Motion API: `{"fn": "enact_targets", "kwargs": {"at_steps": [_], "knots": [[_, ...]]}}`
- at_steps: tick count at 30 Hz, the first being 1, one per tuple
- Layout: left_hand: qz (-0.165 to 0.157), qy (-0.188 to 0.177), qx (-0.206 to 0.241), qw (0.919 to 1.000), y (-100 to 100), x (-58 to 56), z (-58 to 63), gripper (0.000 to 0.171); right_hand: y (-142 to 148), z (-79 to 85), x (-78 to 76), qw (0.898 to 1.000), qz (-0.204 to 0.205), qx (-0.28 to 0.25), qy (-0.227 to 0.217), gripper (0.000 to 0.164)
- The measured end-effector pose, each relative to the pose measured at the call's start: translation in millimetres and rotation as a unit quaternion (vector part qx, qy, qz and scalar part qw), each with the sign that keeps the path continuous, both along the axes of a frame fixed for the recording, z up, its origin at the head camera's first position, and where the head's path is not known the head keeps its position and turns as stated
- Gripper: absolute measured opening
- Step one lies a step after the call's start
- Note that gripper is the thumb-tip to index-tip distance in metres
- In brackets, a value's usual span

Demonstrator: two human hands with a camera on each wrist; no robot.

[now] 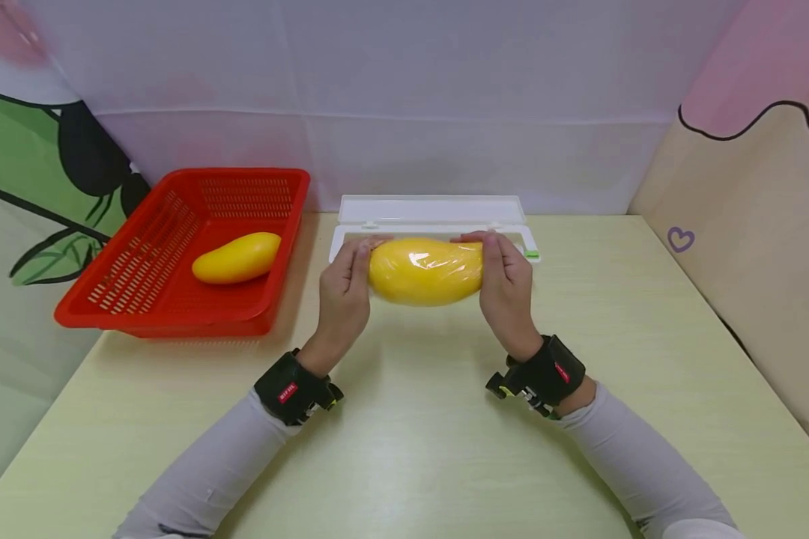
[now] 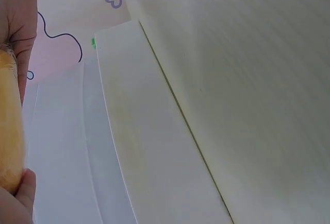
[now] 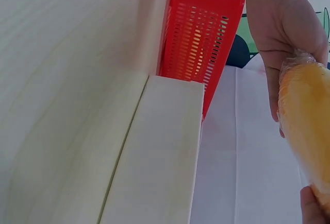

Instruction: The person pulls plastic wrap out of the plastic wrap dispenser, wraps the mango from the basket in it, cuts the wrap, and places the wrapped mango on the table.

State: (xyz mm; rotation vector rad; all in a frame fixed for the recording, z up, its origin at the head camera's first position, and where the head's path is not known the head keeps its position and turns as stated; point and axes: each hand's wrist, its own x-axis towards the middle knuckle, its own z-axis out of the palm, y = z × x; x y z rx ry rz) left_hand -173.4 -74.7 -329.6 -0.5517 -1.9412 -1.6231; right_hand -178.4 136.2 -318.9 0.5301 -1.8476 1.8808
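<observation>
Between two hands (image 1: 344,296) (image 1: 508,293), one mango (image 1: 426,272)

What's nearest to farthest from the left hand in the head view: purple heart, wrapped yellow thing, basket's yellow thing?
1. Wrapped yellow thing: gripped by the left hand.
2. Basket's yellow thing: left, inside the red basket.
3. Purple heart: right, on the wall.

Both arms (image 1: 209,458) stretch forward and inward, the left hand (image 1: 346,293) and right hand (image 1: 508,293) apart, facing each other, each gripping.
</observation>
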Motion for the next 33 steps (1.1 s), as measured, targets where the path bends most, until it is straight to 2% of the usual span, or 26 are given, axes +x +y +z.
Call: {"fn": "enact_targets", "kwargs": {"at_steps": [6, 12, 17, 20, 26, 30, 33], "knots": [[-0.029, 0.011, 0.005, 0.9995, 1.2, 3.0, 0.7, 0.026, 0.2, 0.4, 1.7, 0.999, -0.011, -0.025, -0.031, 0.043], [-0.044, 0.027, 0.002, 0.9987, 2.3, 5.0, -0.8, 0.034, 0.7, -0.7, 1.4, 0.996, 0.003, -0.059, -0.064, 0.044], [-0.054, 0.068, -0.006, 0.9962, 3.6, 5.4, -2.7, 0.048, -1.5, -0.5, 2.1, 0.991, 0.011, -0.09, -0.098, 0.043], [-0.049, 0.101, -0.026, 0.9933, 3.9, 4.5, -1.9, 0.059, -2.7, 0.2, 2.5, 0.987, 0.019, -0.113, -0.115, 0.042], [-0.044, 0.166, -0.087, 0.9812, 2.2, 3.3, -0.6, 0.062, -3.9, 3.3, 3.3, 0.976, 0.042, -0.144, -0.157, 0.038], [-0.056, 0.198, -0.12, 0.9711, -0.3, 2.9, 0.8, 0.063, -1.8, 6.8, 2.7, 0.968, 0.073, -0.152, -0.189, 0.033], [-0.072, 0.221, -0.141, 0.9623, -2.3, 1.8, 2.4, 0.067, 1.6, 11.1, 1.3, 0.955, 0.108, -0.156, -0.227, 0.032]]}}
